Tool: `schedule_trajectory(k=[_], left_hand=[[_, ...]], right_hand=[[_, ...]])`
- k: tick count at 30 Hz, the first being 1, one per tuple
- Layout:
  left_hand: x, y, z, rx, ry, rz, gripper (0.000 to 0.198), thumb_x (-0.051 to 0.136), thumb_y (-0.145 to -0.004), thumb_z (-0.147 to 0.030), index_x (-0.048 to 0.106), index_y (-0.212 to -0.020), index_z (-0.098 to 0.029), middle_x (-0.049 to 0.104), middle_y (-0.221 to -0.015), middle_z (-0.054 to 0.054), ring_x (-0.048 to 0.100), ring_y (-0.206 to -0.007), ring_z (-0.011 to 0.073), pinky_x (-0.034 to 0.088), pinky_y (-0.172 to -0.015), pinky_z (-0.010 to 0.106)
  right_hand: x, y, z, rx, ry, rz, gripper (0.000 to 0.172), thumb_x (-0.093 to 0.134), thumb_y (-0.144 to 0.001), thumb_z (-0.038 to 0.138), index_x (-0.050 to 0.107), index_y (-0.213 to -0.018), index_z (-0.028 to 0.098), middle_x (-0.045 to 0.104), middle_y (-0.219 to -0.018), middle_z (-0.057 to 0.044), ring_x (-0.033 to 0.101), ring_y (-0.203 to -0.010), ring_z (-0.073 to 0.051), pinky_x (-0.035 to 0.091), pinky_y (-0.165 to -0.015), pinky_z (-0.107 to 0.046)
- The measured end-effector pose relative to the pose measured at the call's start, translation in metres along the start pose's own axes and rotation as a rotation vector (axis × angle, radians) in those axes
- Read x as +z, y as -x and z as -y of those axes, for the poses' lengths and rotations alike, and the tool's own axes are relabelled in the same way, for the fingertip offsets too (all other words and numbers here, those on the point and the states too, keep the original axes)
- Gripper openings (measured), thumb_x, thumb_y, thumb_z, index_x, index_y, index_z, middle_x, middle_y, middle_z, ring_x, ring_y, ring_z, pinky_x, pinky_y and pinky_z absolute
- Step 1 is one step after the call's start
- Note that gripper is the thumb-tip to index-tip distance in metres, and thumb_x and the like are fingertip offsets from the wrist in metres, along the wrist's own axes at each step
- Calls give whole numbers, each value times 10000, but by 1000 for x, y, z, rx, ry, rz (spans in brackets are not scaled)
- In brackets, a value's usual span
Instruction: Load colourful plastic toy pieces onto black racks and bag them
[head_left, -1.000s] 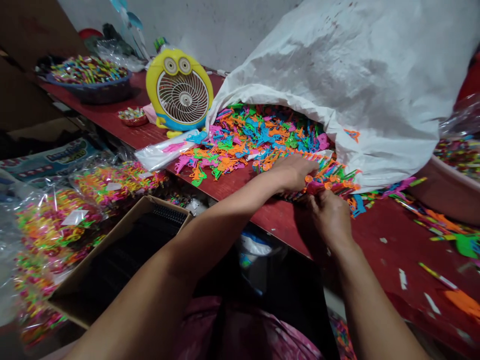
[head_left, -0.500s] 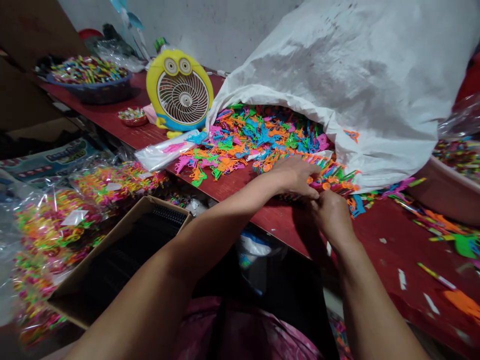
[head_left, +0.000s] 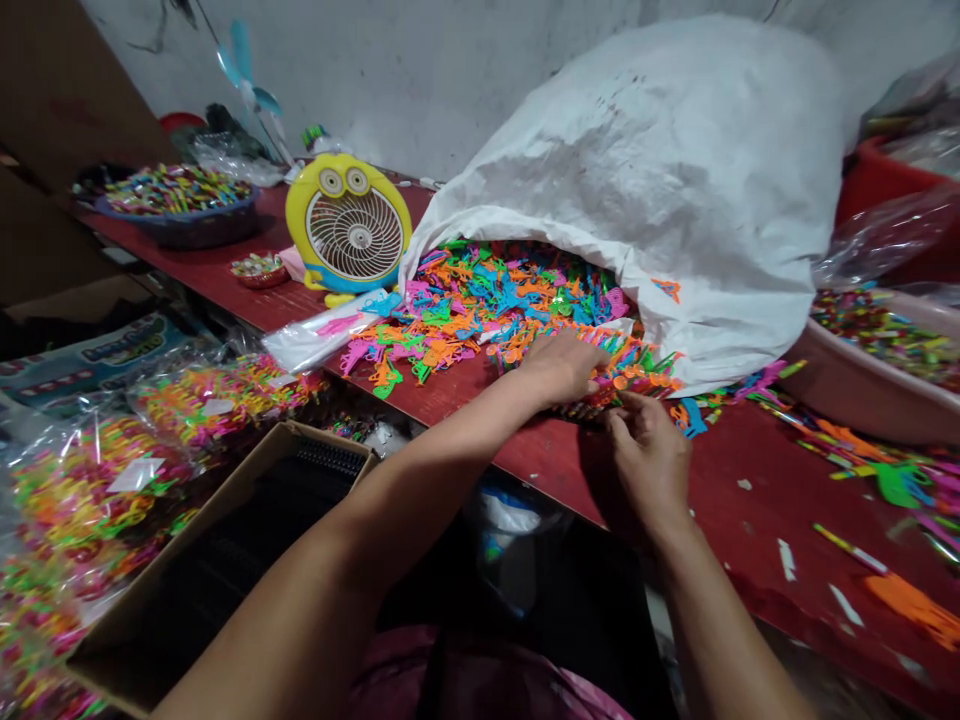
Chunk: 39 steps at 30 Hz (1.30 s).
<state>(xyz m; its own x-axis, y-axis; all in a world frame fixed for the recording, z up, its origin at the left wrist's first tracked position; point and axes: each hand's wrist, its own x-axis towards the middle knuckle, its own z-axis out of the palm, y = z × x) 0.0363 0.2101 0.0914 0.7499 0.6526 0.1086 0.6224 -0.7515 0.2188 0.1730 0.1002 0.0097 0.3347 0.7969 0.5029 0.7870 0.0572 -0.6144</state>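
Left hand [head_left: 562, 368], back upward and fingers partly bent, lies over a packed row of coloured plastic pieces [head_left: 637, 368] on the red table [head_left: 712, 530]; its fingertips are largely hidden, so its grip cannot be told. Right hand [head_left: 651, 445], half curled, meets the row's near right edge; whether it pinches a piece is unclear. Beyond, a loose pile [head_left: 450, 325] runs back into the shadowed mouth of a white sack [head_left: 675, 150]. At right, the frame cuts off a pink basin [head_left: 855, 380]; at near left, the forearm covers part of a cardboard box [head_left: 180, 538].
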Motion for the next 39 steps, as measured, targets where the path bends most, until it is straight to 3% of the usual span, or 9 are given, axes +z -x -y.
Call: schedule_trajectory(k=[4,7,16,24,29,32,35,39], left_hand=[[3,-5,3,-17,-13,2,283,570,-868,-398,658,-1129,-334,664,-1120,47,578,-1110,240,474,-897,342],[3,-6,3,-14,-41,-9,288,555,-856,-369,660,-1122,-332,682,-1088,48,603,-1086,253,495,-868,353],[5,-3,1,-34,-61,-35,325,554,-841,-363,640,-1148,-304,678,-1107,58,608,-1095,259,504,-839,335],[1,-3,3,-30,20,-23,357,596,-793,-454,605,-1100,-273,672,-1054,61,628,-995,268,501,-772,338],[10,-7,3,-47,-22,-63,269,550,-827,-374,611,-1065,-264,677,-1017,57,628,-970,254,498,-774,331],[14,-7,3,-24,-41,-71,306,581,-804,-377,615,-1091,-276,672,-1028,61,616,-1000,264,502,-793,344],[10,-6,1,11,-45,-44,314,628,-759,-399,644,-1048,-277,675,-1002,63,611,-1014,287,506,-783,353],[-2,-6,3,9,-17,6,352,623,-780,-414,653,-1096,-264,695,-1007,58,619,-1015,287,506,-800,348]], right_hand=[[-11,-4,6,-127,-37,-19,436,497,-946,315,541,-1359,184,686,-1130,-124,660,-942,-206,514,-808,-328],[-14,-11,8,-267,48,2,417,469,-966,299,560,-1361,201,675,-1183,-124,652,-1000,-213,504,-875,-348],[-3,-28,-3,-454,97,-37,400,479,-968,216,564,-1359,230,687,-1227,-78,668,-1084,-208,530,-937,-354],[-10,-29,3,-387,233,67,376,484,-953,204,616,-1304,214,731,-1134,-71,724,-915,-225,570,-771,-326],[-16,-31,7,-388,199,140,409,511,-929,215,592,-1330,226,693,-1228,-71,705,-1003,-237,562,-824,-345],[-12,-26,7,-354,266,153,417,474,-952,232,570,-1357,215,709,-1190,-84,715,-955,-246,547,-736,-321],[-9,-25,9,-289,304,162,432,469,-948,233,560,-1371,224,738,-1112,-77,723,-879,-246,517,-668,-305],[-20,-30,13,-276,175,197,466,517,-903,218,558,-1366,256,721,-1156,-51,707,-908,-225,516,-733,-312]])
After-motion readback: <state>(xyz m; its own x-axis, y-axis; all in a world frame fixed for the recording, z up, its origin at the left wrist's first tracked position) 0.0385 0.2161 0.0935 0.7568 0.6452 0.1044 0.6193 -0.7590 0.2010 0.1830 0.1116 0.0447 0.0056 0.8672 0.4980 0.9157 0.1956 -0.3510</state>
